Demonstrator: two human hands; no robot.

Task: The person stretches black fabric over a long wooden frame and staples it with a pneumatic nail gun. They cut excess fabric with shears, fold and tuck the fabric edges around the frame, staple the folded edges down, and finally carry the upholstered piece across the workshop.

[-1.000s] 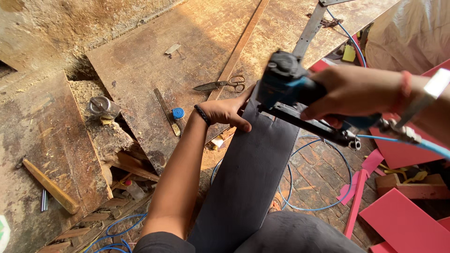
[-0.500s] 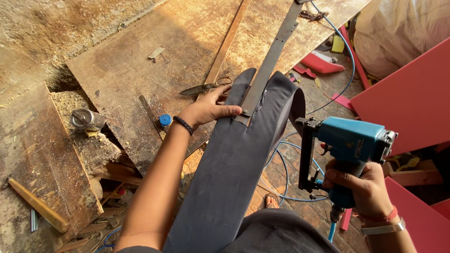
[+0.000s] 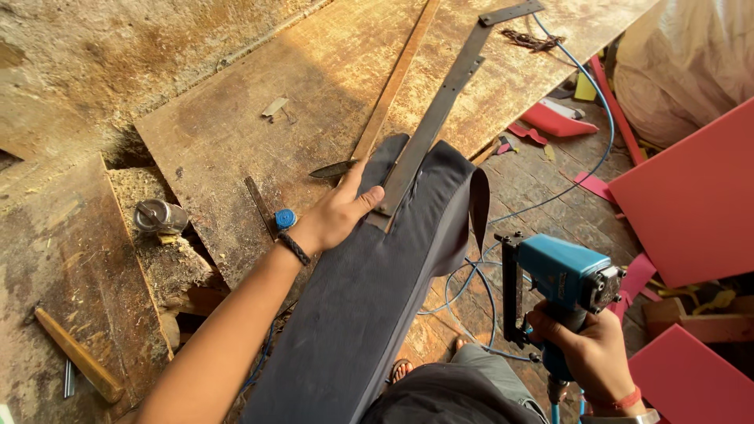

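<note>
Fabric point(image 3: 369, 290), dark, draped over the workbench point(image 3: 220, 133) edge, looks soft and limp, best pinned flat near its top where the left hand point(image 3: 339, 213) presses with fingers spread, while the right hand point(image 3: 585, 353) stays clenched around a blue staple gun point(image 3: 561, 275).

The cloth point(image 3: 369, 290) is dark grey. The staple gun point(image 3: 561, 279) is bright blue with black parts. Its hose point(image 3: 597, 133) is blue too. The foam sheets point(image 3: 691, 196) are pinkish red. The bench point(image 3: 236, 133) is brown and scratched.
</note>
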